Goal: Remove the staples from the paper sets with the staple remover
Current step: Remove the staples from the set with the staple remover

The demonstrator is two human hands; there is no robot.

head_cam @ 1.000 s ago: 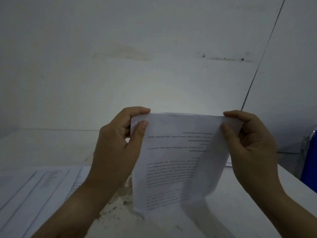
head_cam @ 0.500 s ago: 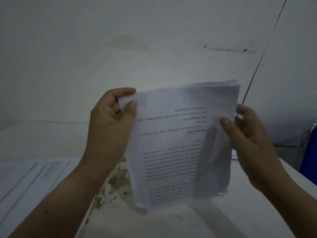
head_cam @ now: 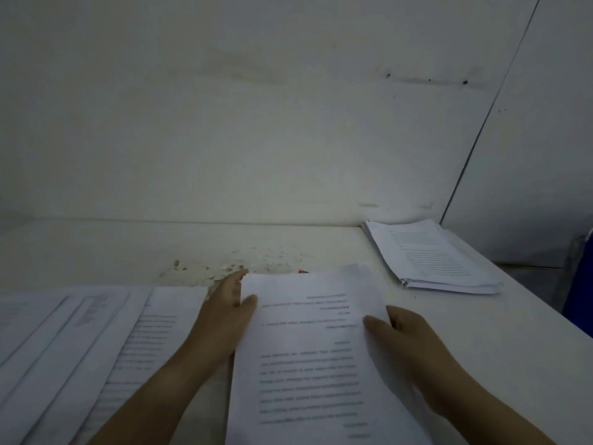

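Observation:
A printed paper set lies low over the white table in front of me, its text upside down to me. My left hand holds its left edge near the far corner, thumb on top and fingers beneath. My right hand grips the right edge, thumb on the page. A small orange-red thing peeks out just past the set's far edge; I cannot tell what it is. No staple is visible.
Several paper sets lie fanned out on the table at the left. Another stack of papers sits at the far right by the wall. A blue object stands beyond the table's right edge. The tabletop paint is chipped in the middle.
Both hands have brought the paper set down from upright in the air to nearly flat on the table. The view has tilted, revealing the right stack.

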